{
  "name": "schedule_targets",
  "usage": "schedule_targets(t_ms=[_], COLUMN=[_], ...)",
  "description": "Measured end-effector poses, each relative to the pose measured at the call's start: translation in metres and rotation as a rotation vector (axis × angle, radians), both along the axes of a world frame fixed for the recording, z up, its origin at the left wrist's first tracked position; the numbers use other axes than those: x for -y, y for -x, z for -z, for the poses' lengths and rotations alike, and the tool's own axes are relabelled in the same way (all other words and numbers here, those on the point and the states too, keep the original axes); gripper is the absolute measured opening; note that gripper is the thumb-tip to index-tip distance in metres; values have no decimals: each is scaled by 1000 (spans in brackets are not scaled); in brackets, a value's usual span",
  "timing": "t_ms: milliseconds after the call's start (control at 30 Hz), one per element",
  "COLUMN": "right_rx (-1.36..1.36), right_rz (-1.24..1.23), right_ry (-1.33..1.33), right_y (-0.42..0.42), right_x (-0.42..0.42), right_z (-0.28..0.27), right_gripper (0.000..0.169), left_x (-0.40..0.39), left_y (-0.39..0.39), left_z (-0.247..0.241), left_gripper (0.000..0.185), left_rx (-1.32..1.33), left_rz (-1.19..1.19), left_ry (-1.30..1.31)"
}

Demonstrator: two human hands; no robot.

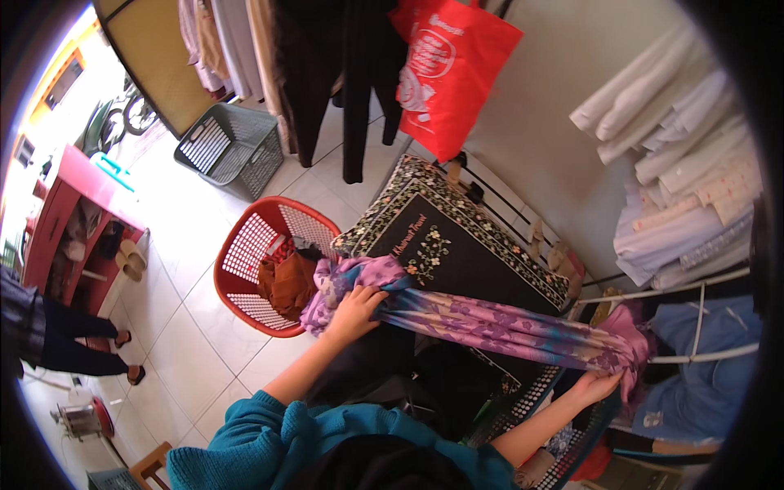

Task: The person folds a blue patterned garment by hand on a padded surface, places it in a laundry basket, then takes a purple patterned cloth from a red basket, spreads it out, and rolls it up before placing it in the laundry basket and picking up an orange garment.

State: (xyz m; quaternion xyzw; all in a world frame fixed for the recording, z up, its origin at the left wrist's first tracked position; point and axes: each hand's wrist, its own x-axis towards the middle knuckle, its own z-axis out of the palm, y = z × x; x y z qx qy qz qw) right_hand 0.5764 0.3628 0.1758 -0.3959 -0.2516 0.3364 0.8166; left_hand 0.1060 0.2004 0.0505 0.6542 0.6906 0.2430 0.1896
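A long pink, purple and blue floral cloth (502, 318) stretches between my two hands above a dark padded surface. My left hand (356, 309) grips its bunched end (367, 272), next to the red laundry basket. At the other end, my right hand (599, 387) pinches the cloth's edge by the white metal rack. Beneath the cloth lies a black cover with a flowered border (422, 226), which bears writing. Inside the red plastic basket (228, 251) are a rust-brown garment (286, 285) and other crumpled fabric.
A grey plastic basket (257, 165) stands on the tiled floor. Hanging clothes (361, 73) and a red bag (453, 79) are ahead; folded white clothes (686, 190) are at right. A dark perforated basket (569, 444) holds fabric below my right arm. At left, a person (67, 337) stands near a red cabinet (61, 214).
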Motion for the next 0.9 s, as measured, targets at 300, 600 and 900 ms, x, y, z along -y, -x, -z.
schedule_targets(t_ms=[300,600,900], right_rx=[301,150,433], right_rz=[-318,-20,-811], right_ry=[-182,-14,671], right_y=[-117,-310,-55], right_x=[-13,6,19], right_z=[27,48,55], right_gripper=[30,24,35], left_x=[2,83,-32], left_y=[161,361,78], left_z=[-109,-61,18], left_gripper=[25,28,39], left_rx=[668,-205,36], left_rz=[-376,-1216,-214], left_ry=[-298,-689,22])
